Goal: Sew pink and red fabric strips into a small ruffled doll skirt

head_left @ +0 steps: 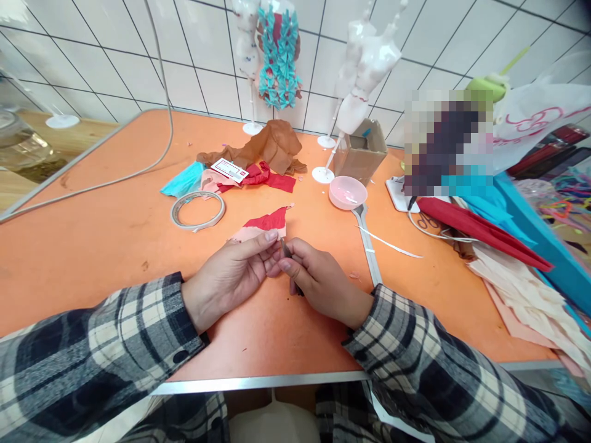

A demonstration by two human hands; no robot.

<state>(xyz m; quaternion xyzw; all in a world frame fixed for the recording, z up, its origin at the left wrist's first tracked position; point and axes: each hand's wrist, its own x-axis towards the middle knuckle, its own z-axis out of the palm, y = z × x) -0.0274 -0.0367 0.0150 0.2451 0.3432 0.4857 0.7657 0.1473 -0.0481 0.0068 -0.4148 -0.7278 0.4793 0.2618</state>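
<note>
- From my far seat, I see 2 bare hands on the near side of the tape roll [184, 225], off to its right.
- The red and pink piece [270, 220] is just right of the tape roll, with its pink edge at the left hand [247, 264].
- The left thumb and fingertips are pressed together in a small pinch on that pink edge. I'd hold it lightly, as the piece looks thin and easy to rip.
- The right hand [323, 280] is curled snugly around 1 dark tool [286, 248], with its tip up by the left fingertips.
- I can't tell if the tool is scissors or tweezers, because the fingers hide most of it.
- To do this well, I'd use tiny, slow moves and leave the left fingertips out of the tip's way.
- I'd pull the edge flat, but not hard, so it won't bunch up.
- The brown heap [277, 144] is behind the tape roll, and the pink bowl [339, 203] is well to its right, so both are out of the way.
</note>
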